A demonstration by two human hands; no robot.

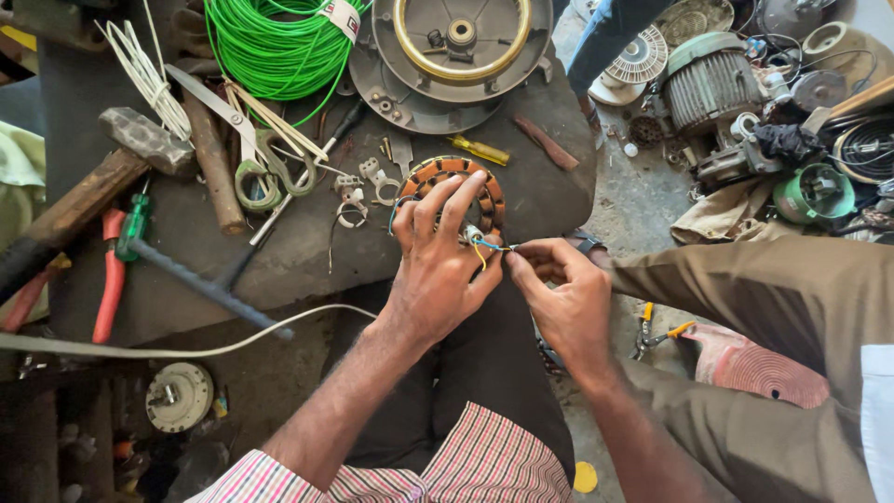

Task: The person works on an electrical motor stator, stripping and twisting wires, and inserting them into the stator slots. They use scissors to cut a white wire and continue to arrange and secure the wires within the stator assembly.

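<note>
Copper-wound stator ring (453,179) gripped by left hand (436,265); right hand (559,293) pinches its thin wire leads (491,246); joining looks unfinished, ends loose.

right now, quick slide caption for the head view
Left hand steadies a copper-wound stator ring while right hand pinches its thin wires at a cluttered workbench.

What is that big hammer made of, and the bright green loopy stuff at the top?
The hammer looks like a dull grey metal head, rough and worn, on a brown wooden handle with visible grain. The green coil looks like wire in smooth, shiny plastic coating, wound in many thin loops; what is inside the coating cannot be seen.
</note>
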